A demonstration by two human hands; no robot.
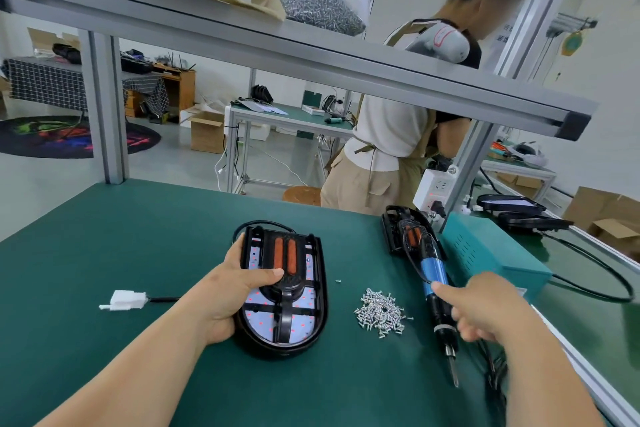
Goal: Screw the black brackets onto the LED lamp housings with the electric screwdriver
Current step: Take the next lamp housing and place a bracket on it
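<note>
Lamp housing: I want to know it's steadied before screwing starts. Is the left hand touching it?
Touching. The head view shows the left hand gripping the lamp housing at its left edge, with the thumb laid across the black bracket.

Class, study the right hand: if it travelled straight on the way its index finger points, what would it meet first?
The right hand would meet the electric screwdriver first, at its blue grip. The fingertip looks nearly on it, though depth is unclear.
</note>
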